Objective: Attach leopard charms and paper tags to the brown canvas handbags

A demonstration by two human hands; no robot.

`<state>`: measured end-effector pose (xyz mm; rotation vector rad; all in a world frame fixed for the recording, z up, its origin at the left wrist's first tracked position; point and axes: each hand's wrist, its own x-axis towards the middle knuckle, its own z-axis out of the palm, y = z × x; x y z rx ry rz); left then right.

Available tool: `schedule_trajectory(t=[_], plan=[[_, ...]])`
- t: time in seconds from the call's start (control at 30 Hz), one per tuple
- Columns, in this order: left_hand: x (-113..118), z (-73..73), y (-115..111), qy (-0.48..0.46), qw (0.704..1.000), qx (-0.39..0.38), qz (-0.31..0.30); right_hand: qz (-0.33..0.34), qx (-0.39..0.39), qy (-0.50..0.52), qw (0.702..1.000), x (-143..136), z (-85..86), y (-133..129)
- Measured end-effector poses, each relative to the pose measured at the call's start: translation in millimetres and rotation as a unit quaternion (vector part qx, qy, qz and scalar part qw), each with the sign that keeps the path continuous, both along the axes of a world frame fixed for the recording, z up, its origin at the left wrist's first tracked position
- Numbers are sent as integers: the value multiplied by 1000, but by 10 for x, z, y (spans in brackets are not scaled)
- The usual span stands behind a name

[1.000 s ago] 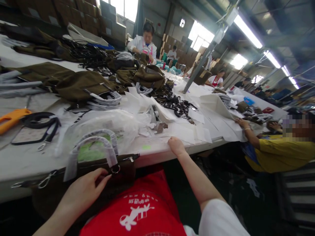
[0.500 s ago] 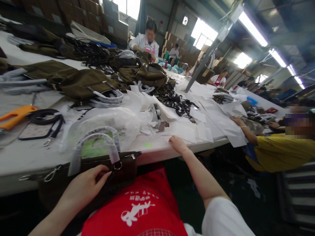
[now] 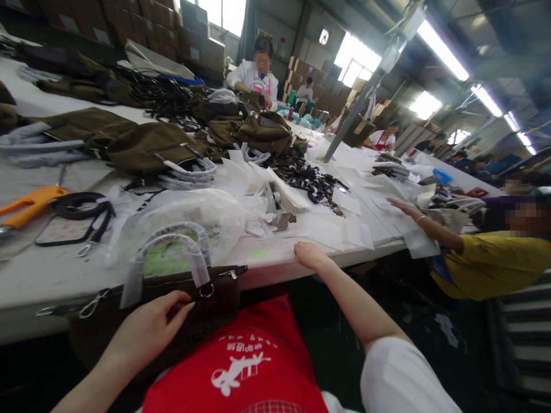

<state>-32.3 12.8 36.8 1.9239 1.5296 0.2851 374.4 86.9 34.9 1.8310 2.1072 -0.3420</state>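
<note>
A dark olive handbag (image 3: pixel 150 310) hangs at the table's front edge, its two handles (image 3: pixel 166 244) wrapped in clear plastic. My left hand (image 3: pixel 159 321) lies on the bag's front, fingers curled and pinching near a metal ring (image 3: pixel 206 291) below one handle. Metal snap hooks (image 3: pixel 92 304) dangle at the bag's left end. My right hand (image 3: pixel 307 255) rests closed at the table edge, apart from the bag; whatever its fingers hold, if anything, is hidden. Between the hands is a small green sticker (image 3: pixel 259 254) on the table.
Crumpled clear plastic (image 3: pixel 215 212) lies behind the bag. An orange-handled tool (image 3: pixel 34 201) and a coiled black strap (image 3: pixel 81 203) are at left. Olive bags (image 3: pixel 146 146) and black straps (image 3: pixel 310 180) are piled farther back. A co-worker in yellow (image 3: pixel 495 264) handles white sheets at right.
Both my hands and the handbag stay almost still. At right, the co-worker's hand has shifted slightly left, and the sheets under it have moved.
</note>
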Motion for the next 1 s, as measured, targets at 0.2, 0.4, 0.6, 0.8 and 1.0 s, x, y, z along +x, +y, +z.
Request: schedule_trajectory(t=[0.2, 0.4, 0.6, 0.8, 1.0], plan=[[0, -6, 5, -27, 1000, 4, 14, -57, 39, 137, 988, 10, 171, -86], [275, 217, -88, -159, 986, -33, 38, -179, -30, 660, 729, -621, 314, -415], [737, 283, -173, -368, 921, -119, -55, -215, 11, 735, 643, -1501, 259, -797], [730, 206, -229, -405, 878, -257, 5, -245, 76, 722, 643, -1594, 149, -817], [521, -65, -187, -278, 951, -136, 31, -92, 271, 499, 818, -1445, -19, -839]])
